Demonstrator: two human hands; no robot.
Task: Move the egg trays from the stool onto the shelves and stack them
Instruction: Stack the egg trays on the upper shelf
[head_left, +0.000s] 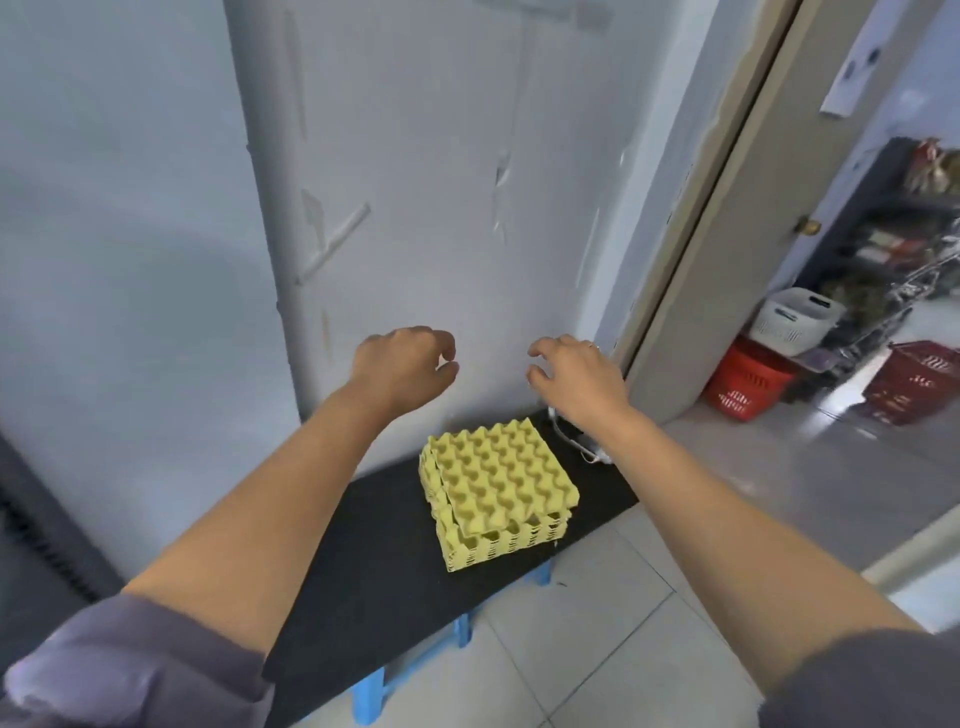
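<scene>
Grey sleeves (130, 665), bare forearms; left hand (402, 364) and right hand (576, 374), both loosely curled and empty, hover over yellow egg trays (498, 488) stacked on the stool (374, 545), trays below and between them, neither hand plainly nearer.

Egg trays (498, 488): yellow, dimpled, empty, stacked in a low pile; top tray skewed.
Position: on the black top of a long blue-legged stool (374, 561), toward its far end.

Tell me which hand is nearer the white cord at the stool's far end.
Right. The right hand hovers close above the white cord; the left hand hangs farther off to its left, past the egg trays.
</scene>
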